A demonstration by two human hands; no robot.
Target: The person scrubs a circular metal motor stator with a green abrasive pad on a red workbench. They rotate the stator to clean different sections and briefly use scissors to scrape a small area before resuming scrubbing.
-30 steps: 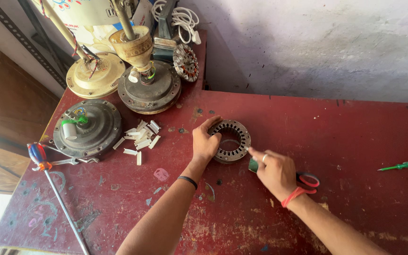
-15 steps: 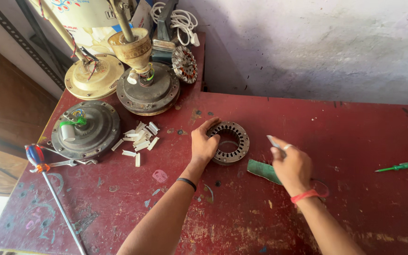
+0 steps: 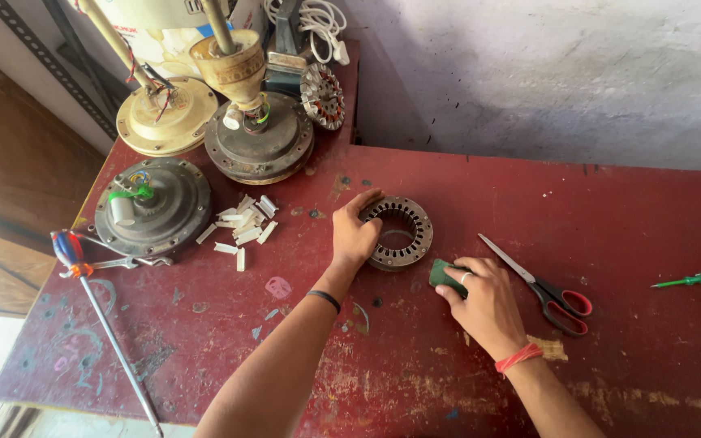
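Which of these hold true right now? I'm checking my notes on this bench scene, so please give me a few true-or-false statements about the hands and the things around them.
1. The left hand rests on the slotted metal ring. True.
2. The right hand grips the scissors. False: the scissors lie on the red table beside it; the hand touches a green pad.
3. A green screwdriver lies far right. True.
4. The small white strips are heaped inside the ring. False: they lie left of it, near the round motor housing.
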